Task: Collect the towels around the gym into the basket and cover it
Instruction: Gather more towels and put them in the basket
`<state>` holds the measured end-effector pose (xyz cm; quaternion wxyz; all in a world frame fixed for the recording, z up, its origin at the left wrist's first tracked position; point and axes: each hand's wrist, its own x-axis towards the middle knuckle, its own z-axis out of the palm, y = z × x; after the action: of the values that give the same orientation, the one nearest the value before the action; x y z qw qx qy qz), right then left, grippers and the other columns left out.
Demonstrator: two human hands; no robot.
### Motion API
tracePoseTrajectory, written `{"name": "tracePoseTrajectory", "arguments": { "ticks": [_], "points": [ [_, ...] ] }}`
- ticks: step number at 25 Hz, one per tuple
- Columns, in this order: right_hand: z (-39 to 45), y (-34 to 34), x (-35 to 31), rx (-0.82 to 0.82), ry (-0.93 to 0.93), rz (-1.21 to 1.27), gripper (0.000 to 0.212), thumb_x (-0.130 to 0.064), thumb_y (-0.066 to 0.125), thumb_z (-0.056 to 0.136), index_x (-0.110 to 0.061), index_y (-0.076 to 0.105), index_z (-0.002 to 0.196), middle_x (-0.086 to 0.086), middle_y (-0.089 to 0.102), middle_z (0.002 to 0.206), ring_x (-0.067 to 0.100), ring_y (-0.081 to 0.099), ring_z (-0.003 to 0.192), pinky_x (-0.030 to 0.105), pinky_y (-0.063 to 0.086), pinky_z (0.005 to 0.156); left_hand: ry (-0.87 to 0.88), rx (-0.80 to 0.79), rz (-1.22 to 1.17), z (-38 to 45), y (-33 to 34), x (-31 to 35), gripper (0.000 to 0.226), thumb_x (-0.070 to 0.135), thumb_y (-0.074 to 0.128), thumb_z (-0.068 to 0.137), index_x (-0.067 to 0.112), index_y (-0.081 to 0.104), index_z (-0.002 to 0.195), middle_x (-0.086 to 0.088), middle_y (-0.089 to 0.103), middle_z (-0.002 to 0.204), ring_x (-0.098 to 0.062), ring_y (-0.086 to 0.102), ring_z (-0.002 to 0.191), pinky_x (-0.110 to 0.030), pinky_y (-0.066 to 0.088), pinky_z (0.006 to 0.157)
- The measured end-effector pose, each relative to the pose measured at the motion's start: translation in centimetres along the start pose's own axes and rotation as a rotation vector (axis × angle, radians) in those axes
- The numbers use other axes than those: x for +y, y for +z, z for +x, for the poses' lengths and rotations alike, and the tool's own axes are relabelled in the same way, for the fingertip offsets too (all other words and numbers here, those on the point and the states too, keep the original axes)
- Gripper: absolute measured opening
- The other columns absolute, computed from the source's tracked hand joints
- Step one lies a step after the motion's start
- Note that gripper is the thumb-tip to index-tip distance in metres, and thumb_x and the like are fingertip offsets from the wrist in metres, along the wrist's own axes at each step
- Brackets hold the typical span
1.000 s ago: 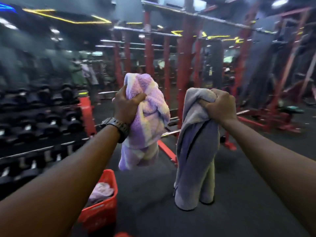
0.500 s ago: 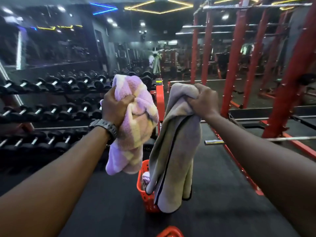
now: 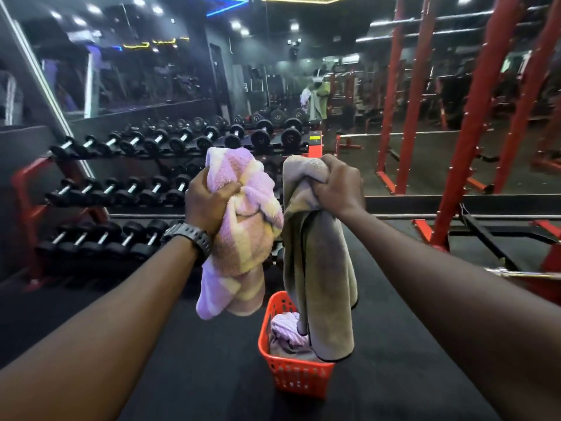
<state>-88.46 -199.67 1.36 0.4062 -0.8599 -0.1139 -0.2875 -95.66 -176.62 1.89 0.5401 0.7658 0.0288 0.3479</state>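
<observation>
Up front, both hands are clenched around towels held out at arm's length. The left hand (image 3: 209,205), with a dark watch (image 3: 189,238) on its wrist, grips a bunched purple-and-yellow towel (image 3: 239,238) that hangs free above the floor. The right hand (image 3: 337,186) grips the top of a grey towel (image 3: 318,268), whose lower end hangs over the red basket (image 3: 296,378) in this view. That basket stands on the dark floor (image 3: 197,375) and holds a lilac towel (image 3: 287,328) on grey cloth. A dumbbell rack (image 3: 121,189) lines the left wall; red frames (image 3: 464,141) stand to the right.
</observation>
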Motion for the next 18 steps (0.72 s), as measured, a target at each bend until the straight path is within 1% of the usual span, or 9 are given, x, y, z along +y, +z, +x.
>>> {"name": "tracePoseTrajectory", "arguments": {
  "ticks": [2,4,6,8,10,12,14,16,18],
  "points": [
    [1.0,1.6,0.9,-0.008,0.002,0.016,0.026,-0.032,0.063,0.079,-0.026,0.064,0.104,0.009,0.074,0.093,0.037,0.068,0.089,0.031,0.045,0.067,-0.008,-0.012,0.002,1.5,0.8,-0.9,0.03,0.032,0.068,0.065,0.02,0.068,0.092,0.006,0.068,0.083,-0.008,0.06,0.071,-0.025,0.047,0.067],
    [2.2,3.2,2.0,-0.016,0.02,0.027,0.024,-0.03,0.064,0.079,-0.027,0.063,0.103,0.009,0.073,0.091,0.037,0.068,0.088,0.029,0.039,0.067,-0.024,-0.026,-0.01,3.1,2.2,-2.2,0.021,0.032,0.069,0.065,0.026,0.066,0.084,0.012,0.066,0.078,-0.001,0.059,0.066,-0.022,0.046,0.063],
    [3.3,4.9,3.1,-0.011,0.034,0.025,0.024,-0.028,0.064,0.08,-0.027,0.064,0.104,0.009,0.073,0.093,0.036,0.068,0.088,0.03,0.04,0.067,-0.036,-0.04,-0.033,4.6,3.8,-3.8,0.016,0.033,0.069,0.064,0.029,0.065,0.08,0.015,0.066,0.077,0.004,0.06,0.063,-0.018,0.048,0.059],
    [4.1,6.7,4.4,-0.006,0.04,0.012,0.025,-0.027,0.063,0.082,-0.026,0.064,0.106,0.009,0.073,0.095,0.036,0.067,0.089,0.033,0.046,0.068,-0.04,-0.059,-0.049,6.0,5.7,-5.8,0.016,0.034,0.069,0.063,0.031,0.065,0.078,0.016,0.066,0.077,0.009,0.059,0.059,-0.013,0.046,0.055],
    [4.8,8.9,5.8,0.006,0.055,0.006,0.024,-0.026,0.063,0.083,-0.025,0.065,0.107,0.01,0.074,0.095,0.036,0.067,0.091,0.037,0.05,0.07,-0.059,-0.084,-0.081,7.5,8.0,-8.5,0.017,0.035,0.069,0.062,0.031,0.064,0.078,0.014,0.066,0.078,0.006,0.06,0.062,-0.016,0.047,0.058],
    [5.7,12.1,8.1,0.025,0.094,0.009,0.022,-0.024,0.064,0.084,-0.022,0.067,0.105,0.011,0.075,0.095,0.037,0.068,0.091,0.038,0.049,0.069,-0.088,-0.121,-0.114,9.7,10.6,-12.3,0.018,0.033,0.069,0.062,0.029,0.064,0.079,0.01,0.066,0.079,-0.006,0.06,0.069,-0.023,0.048,0.066],
    [6.3,16.1,11.2,0.049,0.161,-0.001,0.021,-0.021,0.066,0.083,-0.02,0.068,0.104,0.012,0.075,0.094,0.037,0.068,0.091,0.037,0.043,0.067,-0.106,-0.191,-0.144,12.0,13.9,-17.4,0.021,0.036,0.07,0.06,0.028,0.063,0.078,0.008,0.066,0.079,-0.012,0.059,0.071,-0.027,0.05,0.069],
    [6.1,20.5,15.0,0.058,0.267,0.018,0.019,-0.022,0.068,0.08,-0.019,0.068,0.099,0.011,0.076,0.092,0.036,0.068,0.089,0.035,0.041,0.066,-0.099,-0.249,-0.154,13.4,16.9,-23.4,0.025,0.045,0.069,0.058,0.026,0.06,0.074,0.008,0.063,0.072,-0.002,0.056,0.064,-0.021,0.049,0.062],
    [4.9,25.2,18.8,0.04,0.388,0.024,0.018,-0.025,0.069,0.079,-0.019,0.067,0.095,0.006,0.076,0.09,0.033,0.069,0.089,0.038,0.049,0.069,-0.062,-0.311,-0.14,13.7,19.6,-29.5,0.028,0.046,0.068,0.061,0.023,0.057,0.071,0.011,0.058,0.068,0.006,0.053,0.058,-0.011,0.042,0.055]
  ]
}}
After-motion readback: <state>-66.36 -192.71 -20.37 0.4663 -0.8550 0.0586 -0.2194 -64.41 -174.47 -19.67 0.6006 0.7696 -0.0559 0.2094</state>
